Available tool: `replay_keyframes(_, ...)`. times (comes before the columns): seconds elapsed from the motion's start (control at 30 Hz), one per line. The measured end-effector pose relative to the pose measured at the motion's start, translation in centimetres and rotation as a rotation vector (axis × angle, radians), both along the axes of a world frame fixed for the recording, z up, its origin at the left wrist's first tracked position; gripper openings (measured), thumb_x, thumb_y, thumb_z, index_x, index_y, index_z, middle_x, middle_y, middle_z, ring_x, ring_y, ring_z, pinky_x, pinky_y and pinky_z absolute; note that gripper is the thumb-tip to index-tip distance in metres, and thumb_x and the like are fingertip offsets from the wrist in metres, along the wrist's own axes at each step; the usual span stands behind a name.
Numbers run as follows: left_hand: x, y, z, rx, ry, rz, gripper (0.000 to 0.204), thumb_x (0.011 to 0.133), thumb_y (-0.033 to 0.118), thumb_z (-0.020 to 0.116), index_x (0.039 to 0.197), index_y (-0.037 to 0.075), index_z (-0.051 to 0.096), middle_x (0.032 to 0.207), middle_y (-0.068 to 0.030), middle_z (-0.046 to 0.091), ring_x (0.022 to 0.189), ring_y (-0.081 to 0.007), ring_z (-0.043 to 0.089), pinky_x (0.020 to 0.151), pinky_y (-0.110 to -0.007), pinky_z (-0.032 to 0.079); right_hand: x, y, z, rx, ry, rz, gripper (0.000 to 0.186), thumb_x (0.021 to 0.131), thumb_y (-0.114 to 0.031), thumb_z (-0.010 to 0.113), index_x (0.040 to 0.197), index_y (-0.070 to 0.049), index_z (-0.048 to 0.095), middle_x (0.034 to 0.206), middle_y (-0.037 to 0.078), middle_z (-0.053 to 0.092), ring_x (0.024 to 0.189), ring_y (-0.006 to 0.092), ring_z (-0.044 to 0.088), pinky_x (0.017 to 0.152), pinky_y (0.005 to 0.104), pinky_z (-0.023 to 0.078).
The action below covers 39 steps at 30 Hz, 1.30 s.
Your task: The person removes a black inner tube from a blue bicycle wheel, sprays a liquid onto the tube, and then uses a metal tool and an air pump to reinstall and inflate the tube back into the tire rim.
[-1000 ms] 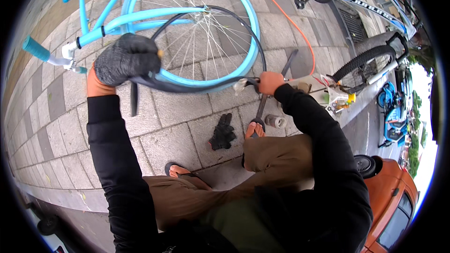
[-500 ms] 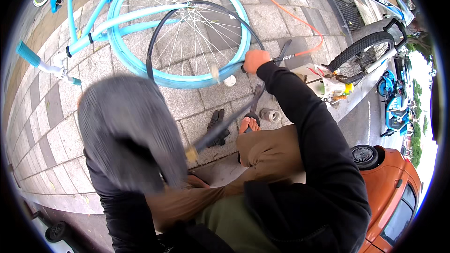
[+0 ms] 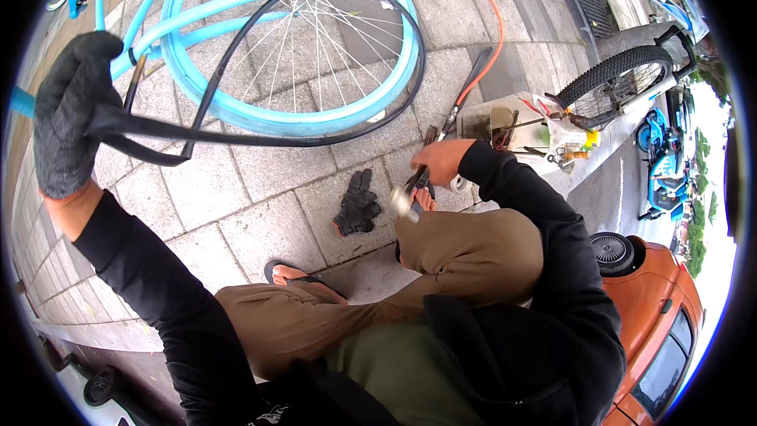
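Observation:
My left hand point(image 3: 75, 114), in a dark grey knit glove, is closed around a black inner tube point(image 3: 260, 140) at the far left. The tube hangs in a loop below it and runs over a light-blue bicycle wheel point(image 3: 285, 122), which is still on its light-blue frame point(image 3: 217, 8). My bare right hand point(image 3: 443, 161) is closed on an air hose tool with a blurred silver end, held above my foot. An orange hose point(image 3: 498, 20) leads down to that tool. A second dark glove point(image 3: 359, 202) lies on the paving between my feet.
At the right, a whitish container point(image 3: 512, 130) holds several tools. Beside it a bicycle with a knobby black tyre point(image 3: 611, 83) stands near a drain grate point(image 3: 593, 12). Further off are an orange car point(image 3: 658, 331) and a blue motorcycle point(image 3: 658, 162). Grey paving blocks point(image 3: 268, 229) cover the ground.
My left hand has swung away from close to me to the far left, drawing the inner tube out. My right hand with the hose tool has come nearer, away from the wheel.

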State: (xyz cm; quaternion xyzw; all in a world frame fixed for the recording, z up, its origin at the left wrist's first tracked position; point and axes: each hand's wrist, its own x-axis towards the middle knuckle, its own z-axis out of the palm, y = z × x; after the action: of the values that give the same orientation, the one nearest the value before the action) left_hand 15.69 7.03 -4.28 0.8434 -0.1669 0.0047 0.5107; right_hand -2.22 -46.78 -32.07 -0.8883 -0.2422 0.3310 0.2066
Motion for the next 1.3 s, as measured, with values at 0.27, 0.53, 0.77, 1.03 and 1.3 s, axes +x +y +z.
replay_keyframes(0.27, 1.1, -6.4, -4.7, 0.528, 0.251, -0.195, 0.024, 0.097, 0.005, 0.073, 0.121, 0.002, 0.069, 0.098, -0.0045, 0.070, 0.087, -0.0111, 0.067, 0.076, -0.029, 0.055, 9.1, 4.0, -3.3, -0.372, -0.009, -0.454, 0.066, 0.093, -0.051, 0.069, 0.131, 0.003, 0.065, 0.129, 0.029, 0.068, 0.114, 0.0432, 0.070, 0.100, 0.0513, 0.055)
replay_keyframes(0.53, -1.8, -9.7, -7.1, 0.514, -0.004, -0.415, 0.041, 0.088, 0.003, 0.078, 0.128, 0.003, 0.069, 0.115, -0.0146, 0.072, 0.103, -0.0276, 0.072, 0.094, -0.039, 0.057, 7.2, 9.1, -10.1, -0.167, -0.124, -0.891, 0.090, 0.086, -0.059, 0.078, 0.136, 0.010, 0.050, 0.138, 0.035, 0.052, 0.117, 0.0500, 0.065, 0.099, 0.0531, 0.055)
replay_keyframes(0.77, -2.1, -14.2, -10.7, 0.422, 0.022, -0.611, 0.042, 0.085, 0.005, 0.082, 0.125, 0.002, 0.070, 0.111, -0.0158, 0.072, 0.102, -0.0295, 0.073, 0.091, -0.040, 0.058, 5.4, 1.6, -2.1, -0.197, -0.316, -0.672, 0.065, 0.083, -0.044, 0.078, 0.125, 0.001, 0.059, 0.116, 0.024, 0.066, 0.110, 0.0465, 0.067, 0.092, 0.0524, 0.056)
replay_keyframes(1.03, -2.2, -16.9, -14.2, 0.408, 0.101, -0.687, 0.042, 0.083, 0.007, 0.084, 0.123, 0.004, 0.071, 0.108, -0.0160, 0.074, 0.098, -0.0286, 0.075, 0.089, -0.041, 0.059, -12.9, -4.0, 6.1, -0.272, -0.172, -0.942, 0.060, 0.082, -0.034, 0.081, 0.126, -0.001, 0.058, 0.115, 0.023, 0.064, 0.102, 0.0466, 0.068, 0.087, 0.0525, 0.056)
replay_keyframes(1.3, -3.6, -16.8, -15.3, 0.449, 0.093, -0.758, 0.039, 0.084, 0.012, 0.083, 0.120, 0.003, 0.071, 0.103, -0.0178, 0.073, 0.095, -0.0341, 0.074, 0.085, -0.043, 0.058, -15.8, -3.0, 0.5, -0.220, -0.174, -1.030, 0.076, 0.088, -0.038, 0.078, 0.143, 0.002, 0.046, 0.133, 0.032, 0.061, 0.109, 0.0529, 0.067, 0.093, 0.0540, 0.056)
